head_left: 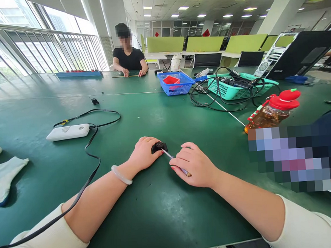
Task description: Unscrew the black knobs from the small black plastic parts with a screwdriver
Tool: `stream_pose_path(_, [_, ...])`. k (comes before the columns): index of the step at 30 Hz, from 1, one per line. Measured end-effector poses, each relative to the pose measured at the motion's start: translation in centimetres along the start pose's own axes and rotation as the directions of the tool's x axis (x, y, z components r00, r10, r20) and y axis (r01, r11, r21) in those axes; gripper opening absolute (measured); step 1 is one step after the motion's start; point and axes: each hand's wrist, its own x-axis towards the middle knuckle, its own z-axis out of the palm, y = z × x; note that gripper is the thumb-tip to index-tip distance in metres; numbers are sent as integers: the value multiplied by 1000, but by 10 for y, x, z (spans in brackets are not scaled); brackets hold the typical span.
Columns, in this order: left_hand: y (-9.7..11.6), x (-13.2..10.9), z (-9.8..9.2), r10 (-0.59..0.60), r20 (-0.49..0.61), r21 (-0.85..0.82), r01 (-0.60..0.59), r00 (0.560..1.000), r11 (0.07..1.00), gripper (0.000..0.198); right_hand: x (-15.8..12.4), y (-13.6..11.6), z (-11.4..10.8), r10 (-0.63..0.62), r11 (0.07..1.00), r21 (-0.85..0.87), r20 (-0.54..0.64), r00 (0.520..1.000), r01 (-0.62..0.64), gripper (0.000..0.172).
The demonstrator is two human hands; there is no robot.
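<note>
My left hand (145,152), with a pale bangle on its wrist, grips a small black part (159,145) against the green tabletop. The part's exact kind is too small to make out. Between the fingers of my right hand (197,167) is a slim screwdriver (172,157). It slants down to the left, and its metal tip reaches the near side of the black part. My left fingers partly cover that part.
A white power bank (68,132) with a black cable lies at left, near a white cloth (6,176). A red-capped bottle (269,113) lies tilted at right. Farther back are a blue basket (177,88), a teal basket (231,91) with cables, and a seated person (129,56).
</note>
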Motion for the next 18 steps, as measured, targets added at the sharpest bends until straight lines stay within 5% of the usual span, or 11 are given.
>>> stream_pose_path(18, [-1, 1, 2, -14, 3, 15, 14, 1000, 1000, 28, 0, 0, 3, 0, 1000, 9, -14, 1000, 1, 15])
